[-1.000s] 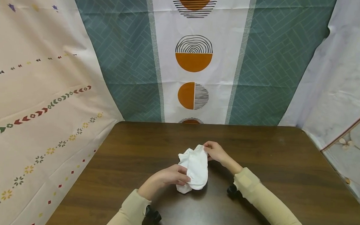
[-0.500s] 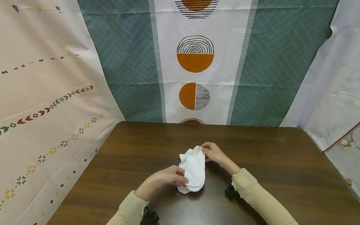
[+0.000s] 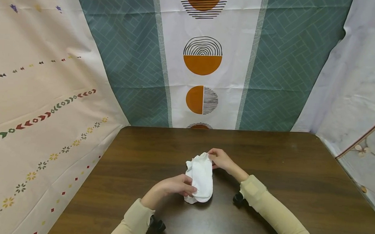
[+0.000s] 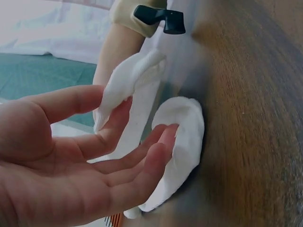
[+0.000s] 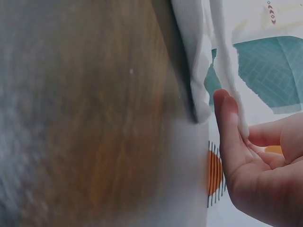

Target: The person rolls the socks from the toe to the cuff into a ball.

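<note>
Two white ankle socks lie one over the other in the middle of the table. My left hand [image 3: 175, 185] pinches the near, rounded end of the upper sock [image 3: 203, 177] between thumb and index finger. At the far end, my right hand [image 3: 222, 160] pinches the cuff of that same sock. The upper sock is lifted off the lower sock [image 4: 187, 137], as the left wrist view shows. Beneath it, the other left fingertips [image 4: 155, 158] touch the lower sock, which rests on the wood and is mostly covered from above.
The brown wooden table [image 3: 267, 152] has rounded far corners. Behind it hangs a green and white cloth [image 3: 139, 59] with orange circles. Patterned pale cloth [image 3: 57, 142] closes off the left side, marbled cloth [image 3: 358, 86] the right. Black wrist mounts [image 3: 157, 224] sit under the sleeves.
Both hands have shifted the upper sock slightly left and nearer, so it now covers more of the lower sock. Each hand keeps its pinch.
</note>
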`<action>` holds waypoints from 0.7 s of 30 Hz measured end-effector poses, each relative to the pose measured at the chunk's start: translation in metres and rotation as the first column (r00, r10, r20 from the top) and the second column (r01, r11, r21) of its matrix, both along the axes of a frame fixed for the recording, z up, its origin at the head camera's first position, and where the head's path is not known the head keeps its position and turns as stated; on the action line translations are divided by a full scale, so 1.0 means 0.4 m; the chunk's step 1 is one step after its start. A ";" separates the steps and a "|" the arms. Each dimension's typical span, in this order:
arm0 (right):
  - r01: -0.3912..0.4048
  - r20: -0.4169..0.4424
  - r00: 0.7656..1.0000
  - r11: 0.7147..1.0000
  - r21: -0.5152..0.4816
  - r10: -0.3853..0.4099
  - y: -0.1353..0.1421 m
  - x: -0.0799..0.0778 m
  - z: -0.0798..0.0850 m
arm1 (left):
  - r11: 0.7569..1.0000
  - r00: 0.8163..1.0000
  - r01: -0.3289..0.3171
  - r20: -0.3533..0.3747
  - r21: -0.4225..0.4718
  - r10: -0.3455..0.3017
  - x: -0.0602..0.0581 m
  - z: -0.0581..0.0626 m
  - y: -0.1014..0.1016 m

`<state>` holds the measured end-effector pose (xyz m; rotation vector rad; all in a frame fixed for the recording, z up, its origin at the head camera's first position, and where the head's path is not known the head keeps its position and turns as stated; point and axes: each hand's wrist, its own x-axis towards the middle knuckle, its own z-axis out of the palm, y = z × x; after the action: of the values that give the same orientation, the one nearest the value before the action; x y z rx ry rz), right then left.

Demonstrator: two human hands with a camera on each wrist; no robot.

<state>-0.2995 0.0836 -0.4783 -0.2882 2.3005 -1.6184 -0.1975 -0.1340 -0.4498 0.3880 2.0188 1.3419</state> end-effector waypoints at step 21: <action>-0.087 -0.006 0.996 0.996 0.025 0.087 -0.016 0.000 -0.015 | 0.993 0.997 0.042 -0.059 -0.115 -0.049 0.007 0.009 0.002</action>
<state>-0.2994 0.0771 -0.4844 -0.3832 2.2780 -1.5477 -0.1949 -0.1333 -0.4461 0.4254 2.1137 1.1948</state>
